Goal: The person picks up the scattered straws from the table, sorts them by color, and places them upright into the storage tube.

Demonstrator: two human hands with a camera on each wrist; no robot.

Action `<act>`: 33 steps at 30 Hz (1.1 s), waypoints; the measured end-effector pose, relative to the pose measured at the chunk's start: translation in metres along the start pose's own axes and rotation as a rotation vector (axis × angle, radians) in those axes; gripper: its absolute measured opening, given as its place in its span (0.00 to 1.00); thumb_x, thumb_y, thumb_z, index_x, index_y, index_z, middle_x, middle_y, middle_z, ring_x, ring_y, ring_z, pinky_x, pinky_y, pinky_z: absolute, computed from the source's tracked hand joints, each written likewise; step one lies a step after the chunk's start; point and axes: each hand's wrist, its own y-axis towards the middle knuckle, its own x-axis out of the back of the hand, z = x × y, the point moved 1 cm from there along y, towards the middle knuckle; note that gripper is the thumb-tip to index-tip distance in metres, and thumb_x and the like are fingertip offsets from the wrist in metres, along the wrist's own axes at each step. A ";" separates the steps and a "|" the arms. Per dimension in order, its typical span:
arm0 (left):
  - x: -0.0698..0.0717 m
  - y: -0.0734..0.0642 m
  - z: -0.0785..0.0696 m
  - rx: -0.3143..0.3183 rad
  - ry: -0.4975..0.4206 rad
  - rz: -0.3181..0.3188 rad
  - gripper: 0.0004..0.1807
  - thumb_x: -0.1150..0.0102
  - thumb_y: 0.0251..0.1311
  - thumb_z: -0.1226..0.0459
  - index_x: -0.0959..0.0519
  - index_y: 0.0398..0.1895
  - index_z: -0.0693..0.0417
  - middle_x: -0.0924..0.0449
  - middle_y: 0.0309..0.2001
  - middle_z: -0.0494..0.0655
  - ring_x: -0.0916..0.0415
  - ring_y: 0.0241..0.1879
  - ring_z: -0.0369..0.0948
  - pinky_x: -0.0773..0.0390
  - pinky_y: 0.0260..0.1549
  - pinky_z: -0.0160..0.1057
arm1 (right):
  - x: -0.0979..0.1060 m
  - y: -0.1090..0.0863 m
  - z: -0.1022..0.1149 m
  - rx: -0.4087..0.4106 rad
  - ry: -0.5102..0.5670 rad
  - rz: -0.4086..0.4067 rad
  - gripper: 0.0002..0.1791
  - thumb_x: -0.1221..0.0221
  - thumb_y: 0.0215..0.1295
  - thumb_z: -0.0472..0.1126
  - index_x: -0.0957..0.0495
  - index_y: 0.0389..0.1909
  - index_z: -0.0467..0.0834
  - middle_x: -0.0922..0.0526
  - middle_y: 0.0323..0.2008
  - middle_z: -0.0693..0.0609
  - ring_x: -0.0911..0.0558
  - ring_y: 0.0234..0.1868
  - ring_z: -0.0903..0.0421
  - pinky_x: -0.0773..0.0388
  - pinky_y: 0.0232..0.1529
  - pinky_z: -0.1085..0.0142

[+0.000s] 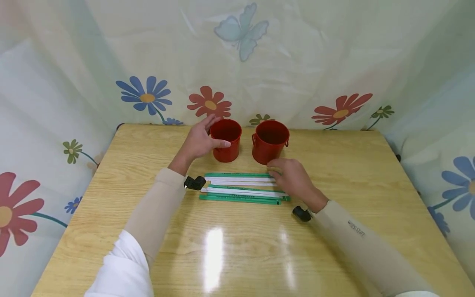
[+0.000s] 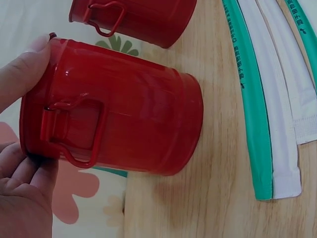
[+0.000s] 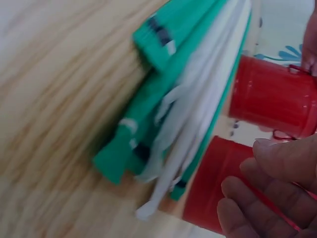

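Observation:
Two small red metal buckets with side handles stand at the back of the table. My left hand [image 1: 198, 141] grips the left bucket [image 1: 227, 154] by its rim, thumb on the near side and fingers round the far side. In the left wrist view this bucket [image 2: 133, 109] fills the middle, a handle facing the camera. My right hand [image 1: 293, 176] is just in front of the right bucket [image 1: 264, 152], over the right ends of several long slim wrapped packets, some green [image 1: 237, 199], some white [image 1: 237, 180]. Its fingers [image 3: 247, 203] are loosely bent, with nothing between them.
The packets lie side by side across the light wooden table [image 1: 237, 255], in front of the buckets. A flowered curtain [image 1: 289, 62] hangs close behind the table's back edge and along both sides.

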 end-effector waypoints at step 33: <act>0.001 0.000 -0.001 0.002 0.007 0.006 0.58 0.20 0.55 0.57 0.47 0.84 0.50 0.35 0.80 0.42 0.38 0.79 0.47 0.20 0.66 0.54 | -0.018 0.015 -0.012 0.163 -0.174 0.418 0.09 0.36 0.67 0.28 0.21 0.42 0.43 0.21 0.38 0.51 0.24 0.42 0.53 0.18 0.51 0.57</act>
